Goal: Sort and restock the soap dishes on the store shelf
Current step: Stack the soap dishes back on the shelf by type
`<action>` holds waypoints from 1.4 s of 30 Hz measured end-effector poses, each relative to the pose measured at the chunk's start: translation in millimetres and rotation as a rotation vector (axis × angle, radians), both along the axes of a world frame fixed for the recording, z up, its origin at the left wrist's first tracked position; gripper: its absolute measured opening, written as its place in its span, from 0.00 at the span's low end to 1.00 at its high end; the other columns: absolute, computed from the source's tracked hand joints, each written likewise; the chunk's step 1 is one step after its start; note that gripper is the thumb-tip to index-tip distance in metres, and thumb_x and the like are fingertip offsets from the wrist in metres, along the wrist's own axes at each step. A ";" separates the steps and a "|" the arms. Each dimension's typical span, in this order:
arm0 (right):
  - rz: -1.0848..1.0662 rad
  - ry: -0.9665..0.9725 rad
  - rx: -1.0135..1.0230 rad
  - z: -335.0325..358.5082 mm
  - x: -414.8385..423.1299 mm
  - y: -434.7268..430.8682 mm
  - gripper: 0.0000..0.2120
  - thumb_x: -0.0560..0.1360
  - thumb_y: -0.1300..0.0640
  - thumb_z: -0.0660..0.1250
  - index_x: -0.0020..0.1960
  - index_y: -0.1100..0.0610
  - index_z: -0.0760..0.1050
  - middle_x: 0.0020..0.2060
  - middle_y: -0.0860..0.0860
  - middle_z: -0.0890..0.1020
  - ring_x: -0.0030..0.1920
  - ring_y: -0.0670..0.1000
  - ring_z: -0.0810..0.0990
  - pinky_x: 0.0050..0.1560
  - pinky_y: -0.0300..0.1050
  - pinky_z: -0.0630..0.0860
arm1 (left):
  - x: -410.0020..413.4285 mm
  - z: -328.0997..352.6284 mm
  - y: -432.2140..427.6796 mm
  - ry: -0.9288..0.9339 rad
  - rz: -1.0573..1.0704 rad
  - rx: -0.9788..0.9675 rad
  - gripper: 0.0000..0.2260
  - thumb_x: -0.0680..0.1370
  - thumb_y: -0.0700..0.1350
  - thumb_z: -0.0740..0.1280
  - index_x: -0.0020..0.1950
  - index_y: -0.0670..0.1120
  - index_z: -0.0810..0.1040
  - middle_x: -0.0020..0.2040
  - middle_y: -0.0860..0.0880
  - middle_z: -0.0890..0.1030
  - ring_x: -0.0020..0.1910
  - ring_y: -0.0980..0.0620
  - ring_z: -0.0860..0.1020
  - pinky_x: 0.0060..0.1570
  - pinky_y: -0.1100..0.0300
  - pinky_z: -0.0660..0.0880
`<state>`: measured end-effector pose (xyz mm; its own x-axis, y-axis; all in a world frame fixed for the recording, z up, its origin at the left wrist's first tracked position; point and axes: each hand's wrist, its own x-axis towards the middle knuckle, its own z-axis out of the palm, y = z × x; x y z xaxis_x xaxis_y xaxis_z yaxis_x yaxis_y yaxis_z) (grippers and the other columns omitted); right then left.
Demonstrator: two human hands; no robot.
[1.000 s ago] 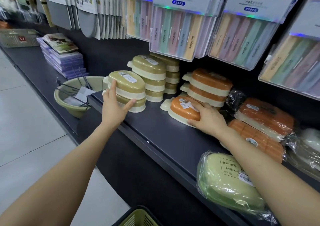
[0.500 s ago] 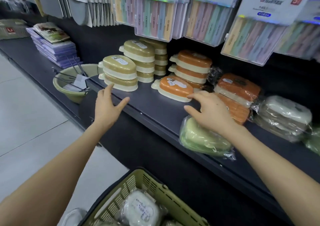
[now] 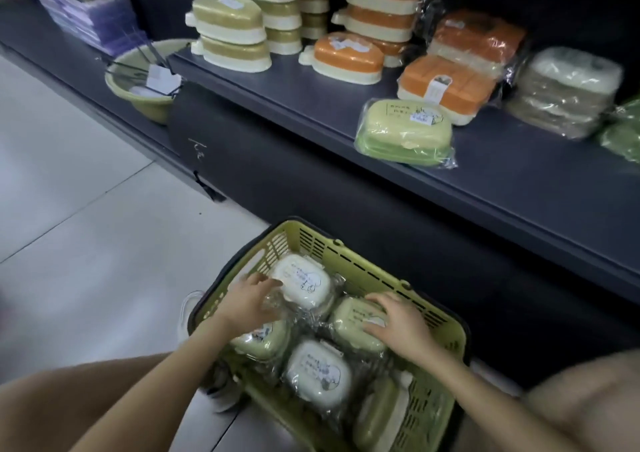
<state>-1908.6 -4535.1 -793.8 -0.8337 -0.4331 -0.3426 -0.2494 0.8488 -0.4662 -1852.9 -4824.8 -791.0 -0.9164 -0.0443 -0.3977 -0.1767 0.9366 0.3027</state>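
Reaching down into the basket (image 3: 346, 256) at lower centre of the frame, both hands are on wrapped soap dishes. The right hand (image 3: 401, 328) grasps a pale green dish (image 3: 348, 318), fingers bent over its far edge and thumb on the lid. The left hand (image 3: 249, 302) has its fingertips at the near edge of a white dish (image 3: 303, 282) and its crinkled wrap; whether it grips or only touches cannot be told.

Each dish is a rounded rectangular lidded box with a printed label on top, sealed in glossy clear film. Five show in the basket: two white, the second (image 3: 318, 377) nearer the bottom edge, and three pale green, one (image 3: 263, 342) under the left wrist and one (image 3: 375, 413) tipped on its side at lower right. The basket is yellow-green plastic with slotted walls.

Across the upper right runs the dark shelf (image 3: 519, 181). Near its front edge lies one more wrapped green dish (image 3: 405, 133), with two wrapped orange packs (image 3: 446, 88) behind it and a wrapped white stack (image 3: 568, 91) to the right. At upper centre stand unwrapped oval dishes on cream bases: one orange dish (image 3: 346, 56) alone, and an olive stack of two (image 3: 232, 32).
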 end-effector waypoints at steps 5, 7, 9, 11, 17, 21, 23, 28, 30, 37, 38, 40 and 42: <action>-0.271 -0.161 0.157 -60.8 7.5 0.6 0.39 0.69 0.38 0.71 0.73 0.50 0.63 0.66 0.55 0.69 0.60 0.56 0.74 0.48 0.42 0.73 | 25.6 -23.1 -3.9 -0.194 0.088 -0.031 0.42 0.70 0.66 0.69 0.77 0.60 0.50 0.77 0.41 0.54 0.77 0.40 0.51 0.74 0.49 0.50; -0.316 -0.211 0.183 -77.9 9.0 1.6 0.44 0.68 0.39 0.74 0.76 0.49 0.57 0.69 0.57 0.65 0.63 0.59 0.72 0.46 0.43 0.72 | 27.7 -33.3 -9.3 -0.246 0.069 -0.054 0.47 0.67 0.67 0.71 0.77 0.61 0.46 0.79 0.42 0.48 0.77 0.40 0.46 0.74 0.46 0.48; -0.332 -0.249 0.149 -90.9 7.7 0.8 0.49 0.66 0.40 0.76 0.78 0.46 0.53 0.71 0.58 0.61 0.66 0.61 0.69 0.50 0.47 0.75 | 25.8 -40.4 -13.6 -0.283 0.029 -0.068 0.50 0.66 0.67 0.72 0.77 0.62 0.43 0.79 0.43 0.45 0.77 0.40 0.43 0.74 0.44 0.48; -0.373 -0.301 0.107 -98.8 4.8 -1.5 0.52 0.64 0.43 0.78 0.78 0.45 0.50 0.73 0.59 0.57 0.69 0.64 0.67 0.56 0.53 0.77 | 23.6 -43.3 -14.7 -0.317 -0.036 -0.095 0.52 0.64 0.69 0.71 0.77 0.63 0.40 0.79 0.46 0.42 0.77 0.39 0.40 0.73 0.41 0.49; -0.386 -0.328 0.097 -110.3 0.9 -8.3 0.56 0.62 0.46 0.80 0.79 0.46 0.48 0.70 0.60 0.59 0.64 0.63 0.71 0.55 0.49 0.75 | 29.1 -51.8 -11.8 -0.312 -0.141 -0.200 0.56 0.61 0.72 0.71 0.75 0.64 0.37 0.79 0.48 0.41 0.77 0.40 0.40 0.72 0.38 0.51; -0.397 -0.272 0.123 -112.9 3.5 -9.5 0.54 0.61 0.44 0.80 0.78 0.45 0.52 0.68 0.59 0.61 0.63 0.61 0.72 0.53 0.50 0.78 | 28.6 -51.1 -8.3 -0.231 -0.125 -0.234 0.51 0.62 0.72 0.70 0.76 0.62 0.44 0.78 0.49 0.49 0.76 0.41 0.49 0.70 0.40 0.62; -0.386 -0.233 0.132 -113.2 7.3 -8.8 0.54 0.61 0.43 0.80 0.77 0.44 0.53 0.69 0.58 0.62 0.62 0.60 0.72 0.53 0.51 0.79 | 27.5 -50.6 -6.0 -0.201 -0.106 -0.246 0.49 0.63 0.72 0.69 0.76 0.62 0.47 0.77 0.49 0.54 0.75 0.41 0.53 0.67 0.42 0.66; -0.337 -0.187 0.177 -106.3 10.8 -6.1 0.52 0.62 0.39 0.78 0.77 0.45 0.53 0.67 0.57 0.64 0.61 0.57 0.73 0.49 0.44 0.78 | 26.7 -48.1 -0.3 -0.181 -0.043 -0.198 0.48 0.62 0.72 0.69 0.76 0.61 0.51 0.75 0.50 0.59 0.72 0.40 0.58 0.65 0.44 0.68; -0.319 -0.181 0.197 -99.7 9.7 -4.8 0.52 0.62 0.38 0.78 0.77 0.45 0.54 0.66 0.57 0.65 0.60 0.57 0.74 0.50 0.45 0.78 | 27.4 -44.7 0.0 -0.186 -0.010 -0.163 0.48 0.62 0.72 0.69 0.76 0.61 0.52 0.75 0.50 0.59 0.72 0.40 0.58 0.65 0.45 0.67; -0.279 -0.149 0.203 -54.7 2.0 -3.3 0.51 0.61 0.34 0.75 0.76 0.44 0.54 0.66 0.56 0.66 0.57 0.56 0.76 0.46 0.43 0.76 | 28.4 -9.9 0.0 -0.088 0.093 -0.081 0.54 0.51 0.78 0.57 0.75 0.61 0.56 0.73 0.52 0.62 0.69 0.44 0.63 0.65 0.48 0.68; -0.269 -0.142 0.192 -44.3 0.8 -3.6 0.51 0.61 0.33 0.75 0.76 0.44 0.54 0.66 0.56 0.66 0.57 0.56 0.76 0.46 0.44 0.77 | 28.4 -2.4 -0.7 -0.060 0.103 -0.077 0.53 0.51 0.78 0.57 0.75 0.61 0.56 0.73 0.53 0.62 0.69 0.45 0.63 0.65 0.49 0.68; -0.250 -0.120 0.161 -20.4 -0.8 -3.0 0.51 0.61 0.32 0.74 0.76 0.44 0.54 0.67 0.55 0.66 0.55 0.55 0.77 0.43 0.43 0.77 | 27.4 15.6 -1.5 -0.003 0.114 -0.073 0.52 0.51 0.77 0.58 0.75 0.62 0.57 0.73 0.54 0.62 0.69 0.45 0.63 0.64 0.50 0.68; -0.247 -0.089 0.111 8.0 -1.8 -0.5 0.51 0.60 0.31 0.74 0.75 0.43 0.55 0.65 0.53 0.67 0.54 0.54 0.78 0.42 0.43 0.75 | 24.4 36.5 -0.4 0.069 0.121 -0.076 0.51 0.51 0.76 0.58 0.74 0.62 0.58 0.72 0.54 0.64 0.68 0.46 0.63 0.63 0.50 0.69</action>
